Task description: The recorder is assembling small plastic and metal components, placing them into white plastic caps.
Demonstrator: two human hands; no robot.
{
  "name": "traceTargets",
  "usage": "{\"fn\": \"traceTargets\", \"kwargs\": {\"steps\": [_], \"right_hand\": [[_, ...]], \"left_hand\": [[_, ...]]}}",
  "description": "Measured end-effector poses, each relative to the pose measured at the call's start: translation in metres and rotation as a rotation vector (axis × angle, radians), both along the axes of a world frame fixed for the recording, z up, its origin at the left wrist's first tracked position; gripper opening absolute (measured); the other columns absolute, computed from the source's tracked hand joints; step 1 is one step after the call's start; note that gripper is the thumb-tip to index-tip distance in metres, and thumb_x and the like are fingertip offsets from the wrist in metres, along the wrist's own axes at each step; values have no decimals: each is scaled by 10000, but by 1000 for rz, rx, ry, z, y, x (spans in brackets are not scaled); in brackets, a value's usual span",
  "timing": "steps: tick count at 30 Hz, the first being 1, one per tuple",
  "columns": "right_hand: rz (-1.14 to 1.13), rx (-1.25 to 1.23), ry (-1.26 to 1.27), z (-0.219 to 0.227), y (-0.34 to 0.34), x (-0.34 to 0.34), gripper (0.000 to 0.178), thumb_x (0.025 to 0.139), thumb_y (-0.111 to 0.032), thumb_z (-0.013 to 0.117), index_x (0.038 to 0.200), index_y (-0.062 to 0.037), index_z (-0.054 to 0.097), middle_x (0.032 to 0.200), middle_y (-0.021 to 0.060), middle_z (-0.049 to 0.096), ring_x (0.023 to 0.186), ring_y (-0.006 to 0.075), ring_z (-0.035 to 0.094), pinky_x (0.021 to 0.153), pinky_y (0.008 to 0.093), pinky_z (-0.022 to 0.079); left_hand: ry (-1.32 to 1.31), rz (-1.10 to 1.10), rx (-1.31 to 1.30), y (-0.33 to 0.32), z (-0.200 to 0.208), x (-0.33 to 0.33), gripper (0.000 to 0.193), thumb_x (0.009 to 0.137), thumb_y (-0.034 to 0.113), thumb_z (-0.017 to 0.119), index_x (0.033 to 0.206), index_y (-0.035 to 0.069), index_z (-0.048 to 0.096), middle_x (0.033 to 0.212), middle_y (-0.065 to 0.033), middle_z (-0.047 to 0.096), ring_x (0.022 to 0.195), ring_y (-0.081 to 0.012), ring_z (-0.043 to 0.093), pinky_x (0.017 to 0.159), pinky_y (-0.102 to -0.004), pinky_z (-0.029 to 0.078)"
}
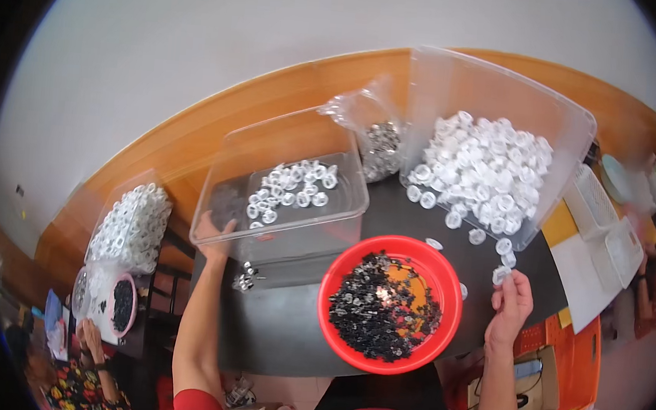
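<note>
My right hand (511,306) pinches a small clear round plastic piece (500,275) near the table's right edge. Two similar pieces (505,251) lie just beyond it, in a line toward a tipped clear tub (578,117) heaped with white-clear round pieces (489,167). My left hand (214,236) grips the near left corner of a clear plastic bin (279,243), its fingers partly seen through the wall. Inside that bin sit several round pieces (291,185). Between my hands stands a red basin (327,313) filled with small black parts (370,305).
Small metal parts (245,277) lie on the dark table (256,330). A plastic bag of metal parts (382,148) stands between the bins. At the left, another person's hands (90,337) are near a pink bowl (124,304). An orange crate (581,364) and cardboard box (529,390) stand lower right.
</note>
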State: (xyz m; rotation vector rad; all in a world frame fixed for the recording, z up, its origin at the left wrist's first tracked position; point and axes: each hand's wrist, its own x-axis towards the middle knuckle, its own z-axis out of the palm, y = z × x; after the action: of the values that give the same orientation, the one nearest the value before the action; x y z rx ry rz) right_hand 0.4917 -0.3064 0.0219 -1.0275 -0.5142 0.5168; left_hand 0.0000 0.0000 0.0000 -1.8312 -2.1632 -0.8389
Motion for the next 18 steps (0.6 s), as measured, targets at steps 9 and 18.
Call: {"fn": "traceTargets", "kwargs": {"steps": [9,18], "right_hand": [[17,8,98,0,4,-9,133,892,-130,635,1003,-59,618,803,-20,617,622,20,478,524,172,370],[71,126,-45,0,27,-21,129,916,-124,600,940,2,590,840,7,623,757,60,574,681,223,478]], "left_hand": [[58,-175,124,51,-18,-40,623,730,309,778,1199,-34,554,1157,-221,615,1078,-369,585,941,-422,435],[-213,-423,-71,110,-15,-128,784,831,718,428,1419,201,383,1498,-169,299,1390,-388,233,1061,-677,203]]}}
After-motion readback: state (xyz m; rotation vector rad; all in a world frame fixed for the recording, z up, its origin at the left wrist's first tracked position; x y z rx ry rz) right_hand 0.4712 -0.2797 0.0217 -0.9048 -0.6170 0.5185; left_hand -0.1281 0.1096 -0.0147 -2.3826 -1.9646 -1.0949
